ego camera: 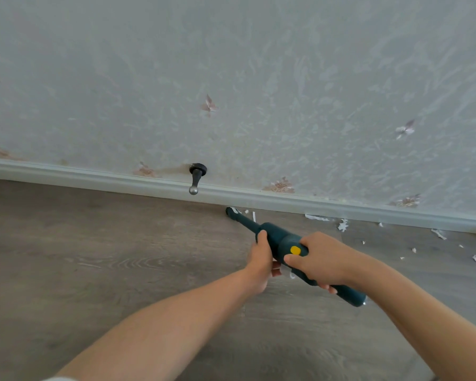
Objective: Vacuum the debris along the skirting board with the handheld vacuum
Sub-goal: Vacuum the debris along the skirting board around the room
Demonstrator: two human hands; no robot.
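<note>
So both hands are wrapped around the handheld vacuum (pixel 289 240): left hand (pixel 261 259) on the front barrel, right hand (pixel 322 259) on the grip. Its nozzle sits against the skirting board (pixel 341 206) at 12 o'clock. Most debris (pixel 342 225) lies toward 2 o'clock, so scraps probably get missed, or the long strips jam the narrow nozzle.

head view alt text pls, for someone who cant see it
Both hands hold a dark teal handheld vacuum, left hand on the front, right hand on the handle, its nozzle at the white skirting board. White debris litters the wood floor to the right; a doorstop sticks out left.
</note>
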